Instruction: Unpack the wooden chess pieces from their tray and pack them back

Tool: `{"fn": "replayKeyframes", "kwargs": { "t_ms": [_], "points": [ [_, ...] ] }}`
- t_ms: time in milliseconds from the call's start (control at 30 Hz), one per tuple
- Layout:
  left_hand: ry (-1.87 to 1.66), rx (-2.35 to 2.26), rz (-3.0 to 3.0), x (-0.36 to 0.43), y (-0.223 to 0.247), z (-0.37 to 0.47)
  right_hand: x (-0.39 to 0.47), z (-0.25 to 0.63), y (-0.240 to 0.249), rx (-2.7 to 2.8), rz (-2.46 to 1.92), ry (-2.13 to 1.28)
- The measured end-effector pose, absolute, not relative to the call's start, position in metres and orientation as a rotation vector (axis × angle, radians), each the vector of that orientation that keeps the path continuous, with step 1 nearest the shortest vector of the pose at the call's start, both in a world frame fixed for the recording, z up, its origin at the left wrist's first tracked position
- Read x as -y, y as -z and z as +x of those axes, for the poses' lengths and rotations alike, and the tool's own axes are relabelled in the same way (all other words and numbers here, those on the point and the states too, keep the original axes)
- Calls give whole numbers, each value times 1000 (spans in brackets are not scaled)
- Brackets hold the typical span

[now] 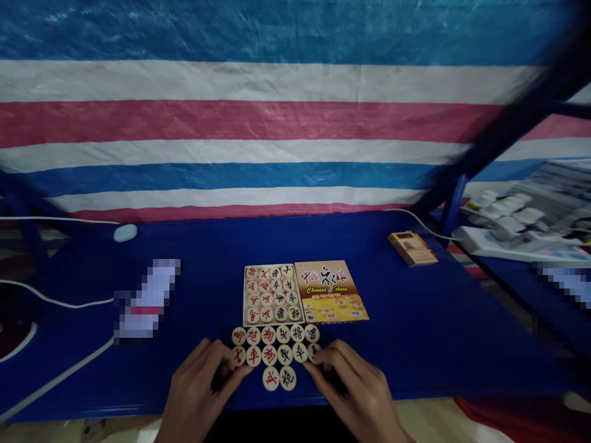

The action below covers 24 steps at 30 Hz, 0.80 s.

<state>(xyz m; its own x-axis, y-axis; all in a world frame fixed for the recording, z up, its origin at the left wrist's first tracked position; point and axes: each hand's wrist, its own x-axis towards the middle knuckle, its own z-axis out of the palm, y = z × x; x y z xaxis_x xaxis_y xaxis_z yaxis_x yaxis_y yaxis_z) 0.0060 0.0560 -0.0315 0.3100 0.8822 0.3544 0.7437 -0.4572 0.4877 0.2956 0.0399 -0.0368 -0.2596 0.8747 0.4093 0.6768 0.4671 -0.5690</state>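
Left hand [203, 387] and right hand [355, 387], fingers loosely spread, are bracketing loose xiangqi pieces [275, 354]; best pressing evenly inward, keeping rows flat on table [415, 320].

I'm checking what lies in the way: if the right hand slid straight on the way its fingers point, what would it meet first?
The right hand points up-left; its fingertips already seem to touch the loose round wooden chess pieces, so those come first, probably the right-end piece of the middle row.

Dim, bluish light, soft focus, smeared bent edges, pixelated patches
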Motion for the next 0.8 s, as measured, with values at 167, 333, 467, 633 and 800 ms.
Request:
{"fn": "replayKeyframes", "kwargs": {
  "t_ms": [167, 333, 467, 633, 800],
  "points": [
    [-854, -1484, 2351, -56, 30, 6, -40, 296, 37, 2018, -1292, -333],
    [-874, -1494, 2338, -56, 30, 7, -41, 296, 37, 2017, -1286, -304],
    [-885, -1488, 2339, -56, 30, 8, -40, 296, 37, 2018, -1294, -309],
    [-911, -1478, 2331, -55, 27, 8, -46, 292, 29, 2009, -1276, -186],
    [-1070, -1466, 2192, -54, 16, 9, -68, 284, 15, 2019, -1227, -31]
  ]
}}
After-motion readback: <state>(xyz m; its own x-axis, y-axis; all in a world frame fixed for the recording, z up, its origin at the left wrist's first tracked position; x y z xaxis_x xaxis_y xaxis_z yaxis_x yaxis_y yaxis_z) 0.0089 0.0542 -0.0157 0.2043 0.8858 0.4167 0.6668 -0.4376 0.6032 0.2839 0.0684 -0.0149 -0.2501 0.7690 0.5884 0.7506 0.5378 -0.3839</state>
